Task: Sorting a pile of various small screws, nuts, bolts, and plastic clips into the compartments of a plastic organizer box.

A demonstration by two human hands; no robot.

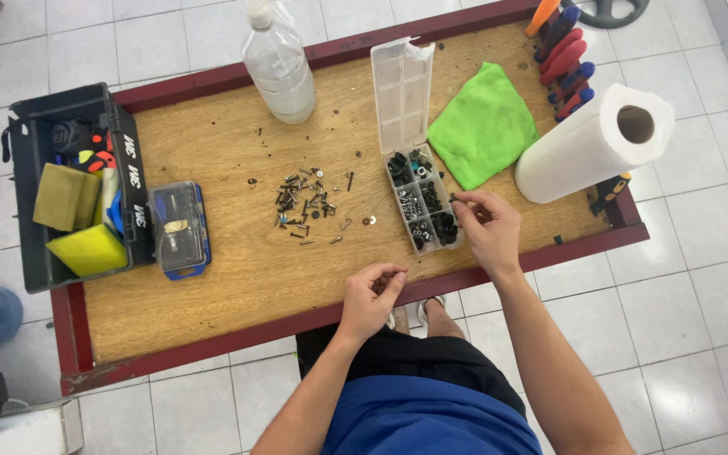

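Note:
A clear plastic organizer box [421, 200] lies open on the wooden table [221, 261], its compartments holding small dark screws and washers, its lid [403, 93] folded back. My right hand [486, 227] hovers at the box's right edge, thumb and forefinger pinching a small dark screw. My left hand [370, 297] rests at the table's near edge with fingers curled together; I cannot tell whether it holds something small. A loose pile of screws [303, 202] lies left of the box.
A clear plastic bottle [279, 63] stands at the back. A green cloth [482, 125], a paper towel roll [591, 143] and several screwdrivers [562, 55] are at the right. A black toolbox [69, 185] and a small clear case [179, 227] sit at the left.

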